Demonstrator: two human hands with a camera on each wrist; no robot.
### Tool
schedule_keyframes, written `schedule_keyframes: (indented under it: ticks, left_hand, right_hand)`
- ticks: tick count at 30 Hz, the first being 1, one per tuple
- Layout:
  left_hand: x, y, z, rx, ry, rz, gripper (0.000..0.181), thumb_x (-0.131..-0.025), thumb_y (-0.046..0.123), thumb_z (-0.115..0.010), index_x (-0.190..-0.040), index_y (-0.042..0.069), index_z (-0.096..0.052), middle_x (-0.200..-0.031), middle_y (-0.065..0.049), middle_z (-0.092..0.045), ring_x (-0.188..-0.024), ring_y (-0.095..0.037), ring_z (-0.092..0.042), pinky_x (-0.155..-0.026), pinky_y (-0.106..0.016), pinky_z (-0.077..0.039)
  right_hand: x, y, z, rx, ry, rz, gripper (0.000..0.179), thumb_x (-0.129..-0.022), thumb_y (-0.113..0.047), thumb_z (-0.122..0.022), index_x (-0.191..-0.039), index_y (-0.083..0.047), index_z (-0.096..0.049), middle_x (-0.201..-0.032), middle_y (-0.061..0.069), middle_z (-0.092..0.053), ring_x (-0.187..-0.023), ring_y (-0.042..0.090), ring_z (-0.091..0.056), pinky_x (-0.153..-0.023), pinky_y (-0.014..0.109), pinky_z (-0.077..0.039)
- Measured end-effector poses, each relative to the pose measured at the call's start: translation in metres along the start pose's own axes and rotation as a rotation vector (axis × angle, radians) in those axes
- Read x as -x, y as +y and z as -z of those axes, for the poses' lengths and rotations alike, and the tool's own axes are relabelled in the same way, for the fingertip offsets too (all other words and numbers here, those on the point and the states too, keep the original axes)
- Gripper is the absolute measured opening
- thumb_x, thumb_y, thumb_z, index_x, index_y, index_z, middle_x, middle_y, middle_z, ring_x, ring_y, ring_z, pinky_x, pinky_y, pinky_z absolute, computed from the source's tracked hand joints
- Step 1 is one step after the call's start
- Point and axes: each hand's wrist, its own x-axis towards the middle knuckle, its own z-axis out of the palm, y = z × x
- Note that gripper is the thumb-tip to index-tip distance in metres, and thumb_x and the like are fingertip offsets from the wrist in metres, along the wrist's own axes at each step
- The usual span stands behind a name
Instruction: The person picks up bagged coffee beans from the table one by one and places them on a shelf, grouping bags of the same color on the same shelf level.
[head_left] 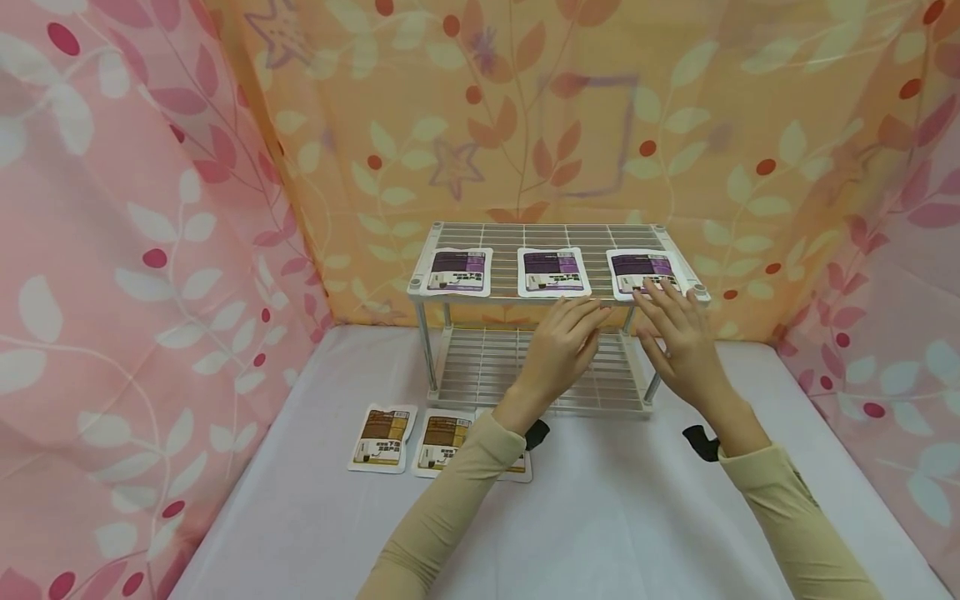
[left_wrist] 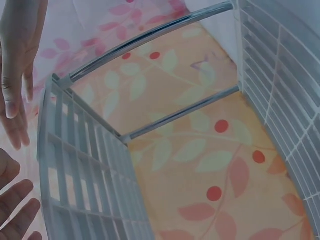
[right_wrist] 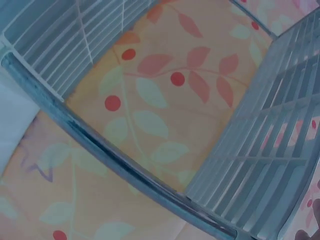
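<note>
backdrop [head_left: 420,108]: hanging behind rack [head_left: 504,271]
right hand [head_left: 682,342]: empty, straight fingers pointing at rightmost packet [head_left: 637,265]
left hand [head_left: 564,342]: hanging loose, holding nothing

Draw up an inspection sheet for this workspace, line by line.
Surface: pale covering.
Job's things: three purple-labelled packets in a row on the upper shelf of a two-tier rack; three brown-labelled packets on the surface, two partly hidden by the left sleeve.
Clutter: nothing seen.
Grippers: left hand at the upper shelf's front edge, right hand overlapping the rightmost purple-labelled packet; neither grips anything, contact unclear.
Cables: nothing seen.
Surroundings: leaf-patterned drapes, pink and orange.
</note>
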Motion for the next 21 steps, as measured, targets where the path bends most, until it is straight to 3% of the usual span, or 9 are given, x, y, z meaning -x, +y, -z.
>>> schedule_keyframes:
  ticks: [10, 21]
  left_hand:
    - [0.021, -0.009, 0.003, 0.012, 0.015, -0.04, 0.036, -0.086, 0.008, -0.062, -0.122, 0.009, -0.061, -0.123, -0.005, -0.061, -0.12, -0.02, -0.052, -0.11, -0.037, -0.031]
    - [0.047, -0.019, 0.005, 0.016, -0.009, -0.013, 0.031, -0.086, 0.009, -0.061, -0.117, 0.011, -0.063, -0.121, -0.004, -0.062, -0.122, -0.018, -0.05, -0.113, -0.033, -0.024]
  right_hand:
    - [0.007, -0.008, -0.016, -0.072, 0.093, 0.039, 0.047, -0.099, -0.034, -0.038, -0.133, -0.004, -0.049, -0.141, 0.017, -0.042, -0.132, 0.04, -0.031, -0.112, 0.05, -0.02]
    - [0.02, -0.017, -0.033, -0.124, 0.081, 0.042, 0.047, -0.099, -0.033, -0.038, -0.132, -0.002, -0.049, -0.142, 0.017, -0.041, -0.135, 0.038, -0.029, -0.112, 0.051, -0.021]
